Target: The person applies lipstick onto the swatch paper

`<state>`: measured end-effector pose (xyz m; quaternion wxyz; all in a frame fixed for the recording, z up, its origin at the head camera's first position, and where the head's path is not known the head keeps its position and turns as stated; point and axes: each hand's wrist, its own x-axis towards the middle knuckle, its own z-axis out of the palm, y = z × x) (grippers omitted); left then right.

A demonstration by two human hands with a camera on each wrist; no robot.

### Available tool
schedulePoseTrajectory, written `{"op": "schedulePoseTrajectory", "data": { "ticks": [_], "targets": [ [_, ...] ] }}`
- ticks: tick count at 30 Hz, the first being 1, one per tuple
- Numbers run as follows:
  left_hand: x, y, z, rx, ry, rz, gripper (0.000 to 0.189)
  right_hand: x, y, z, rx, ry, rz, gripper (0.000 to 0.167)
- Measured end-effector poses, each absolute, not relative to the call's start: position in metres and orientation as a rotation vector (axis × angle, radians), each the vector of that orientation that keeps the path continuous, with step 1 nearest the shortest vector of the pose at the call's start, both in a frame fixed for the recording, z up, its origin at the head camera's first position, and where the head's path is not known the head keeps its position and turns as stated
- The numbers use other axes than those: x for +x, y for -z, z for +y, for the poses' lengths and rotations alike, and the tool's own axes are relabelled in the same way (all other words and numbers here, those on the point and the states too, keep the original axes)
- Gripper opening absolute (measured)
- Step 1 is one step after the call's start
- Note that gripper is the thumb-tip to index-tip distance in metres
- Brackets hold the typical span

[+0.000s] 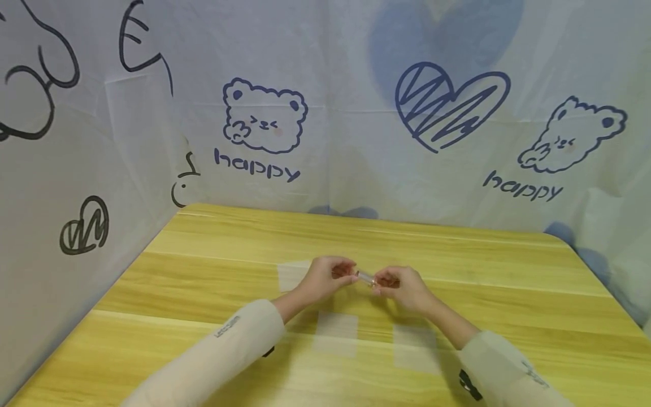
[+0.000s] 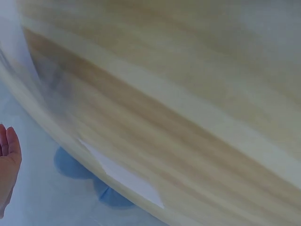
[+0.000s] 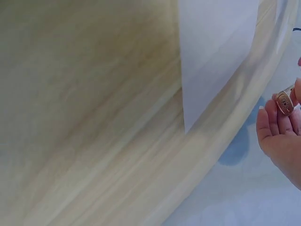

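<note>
Clear small tube (image 1: 367, 278), capped

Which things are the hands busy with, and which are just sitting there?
Busy with:
- small clear tube, pinched between the left hand and right hand

Just there:
- wooden table
- pale taped patches
- bear-and-heart cloth behind

- Yellow-tan wood grain with paler stripes across the table (image 1: 213, 265).
- Three pale, translucent whitish squares of tape (image 1: 335, 333) on that wood.
- White backdrop sheet (image 1: 351, 141) printed in navy: fluffy bears, a scribble-filled heart at 12 o'clock, the word "happy".
- Cream-beige sleeves (image 1: 239, 339) with small dark lettering.
- Clear small tube (image 1: 365, 277) with a gold-patterned end, held between the two hands.
</note>
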<state>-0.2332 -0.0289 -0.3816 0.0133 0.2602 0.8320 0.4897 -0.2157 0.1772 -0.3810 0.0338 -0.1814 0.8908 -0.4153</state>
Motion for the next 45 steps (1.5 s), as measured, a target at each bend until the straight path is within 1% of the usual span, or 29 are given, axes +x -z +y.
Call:
{"op": "schedulePoseTrajectory", "data": {
  "ticks": [12,18,25,29,36,45],
  "targets": [
    [-0.223,0.390,-0.039,0.888,-1.463,2.569,0.024,-0.207,0.378,0.180,-0.683,1.155,2.732,0.018],
    [-0.218,0.392,-0.044,0.877,-1.450,2.522,0.020,-0.201,0.378,0.179,-0.715,1.166,2.704,0.018],
    [-0.214,0.395,-0.048,0.885,-1.421,2.496,0.018,-0.199,0.381,0.176,-0.739,1.141,2.709,0.021],
    [-0.214,0.395,-0.050,0.892,-1.404,2.501,0.019,-0.199,0.381,0.175,-0.751,1.140,2.707,0.022],
    [-0.216,0.392,-0.049,0.899,-1.401,2.513,0.028,-0.199,0.380,0.173,-0.772,1.141,2.717,0.023],
    [-0.216,0.393,-0.042,0.925,-1.390,2.485,0.022,-0.197,0.377,0.170,-0.794,1.151,2.685,0.023]
  ]
}}
